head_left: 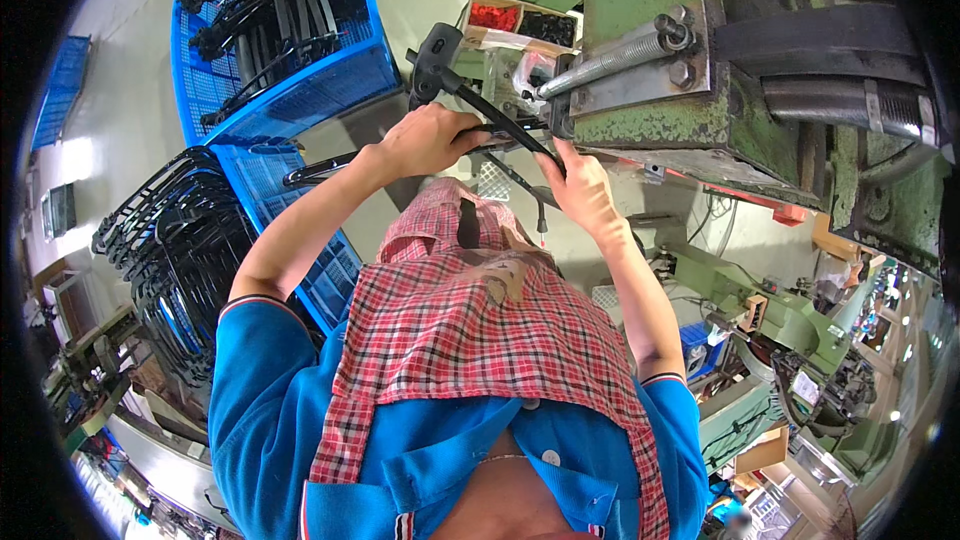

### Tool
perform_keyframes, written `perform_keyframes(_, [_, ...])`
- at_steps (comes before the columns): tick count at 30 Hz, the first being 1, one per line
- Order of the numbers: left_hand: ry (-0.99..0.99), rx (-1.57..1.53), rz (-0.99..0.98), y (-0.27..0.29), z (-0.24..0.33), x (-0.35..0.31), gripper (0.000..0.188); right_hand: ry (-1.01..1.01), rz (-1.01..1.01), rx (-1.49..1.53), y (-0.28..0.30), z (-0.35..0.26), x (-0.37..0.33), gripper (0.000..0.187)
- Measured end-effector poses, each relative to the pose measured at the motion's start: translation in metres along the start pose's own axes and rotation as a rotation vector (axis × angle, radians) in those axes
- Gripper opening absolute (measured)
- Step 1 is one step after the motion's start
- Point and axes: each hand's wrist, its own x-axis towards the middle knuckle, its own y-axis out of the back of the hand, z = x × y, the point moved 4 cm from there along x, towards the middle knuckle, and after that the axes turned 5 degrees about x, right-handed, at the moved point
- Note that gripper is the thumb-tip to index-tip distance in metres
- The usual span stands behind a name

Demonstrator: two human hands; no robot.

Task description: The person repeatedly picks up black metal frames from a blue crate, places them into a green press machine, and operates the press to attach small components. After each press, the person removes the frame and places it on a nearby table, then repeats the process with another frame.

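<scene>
Your left hand (425, 140) is clenched around a long black metal bar (490, 118), and your right hand (580, 185) pinches the same bar near its far end, where it enters the green press (650, 50). The bar slopes from a black bracket (435, 55) at upper left down to the press opening, just under a steel spring (610, 55). To seat it well, I judge you should keep both grips firm, hold the bar level with the opening, and keep your right fingertips back from the press edge. A small box of red and black parts (520, 22) sits just behind the bar. To your left, blue crates (290, 90) full of black frames (175, 240) stand near your elbow, so room to swing is tight there; the right side is crowded with more green machines (760, 310).
</scene>
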Motion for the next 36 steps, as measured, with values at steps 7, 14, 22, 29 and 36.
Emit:
perform_keyframes(7, [0.014,-0.024,-0.048,-0.012,-0.015,0.008,0.027,0.032,-0.027,0.094,-0.004,0.004,0.004,0.05])
perform_keyframes(14, [0.081,0.215,-0.196,-0.018,-0.014,0.009,0.025,-0.07,-0.084,0.053,-0.039,0.041,0.0,0.059])
perform_keyframes(22, [-0.048,0.193,0.156,0.004,-0.052,0.175,0.015,0.161,-0.009,0.002,-0.034,0.028,0.003,0.062])
perform_keyframes(29, [-0.125,0.333,0.037,-0.05,-0.041,0.273,0.017,0.006,-0.053,-0.146,-0.031,0.027,0.001,0.06])
perform_keyframes(36, [-0.07,0.354,0.113,-0.023,-0.061,0.269,0.026,-0.067,-0.091,0.027,-0.035,0.032,0.002,0.056])
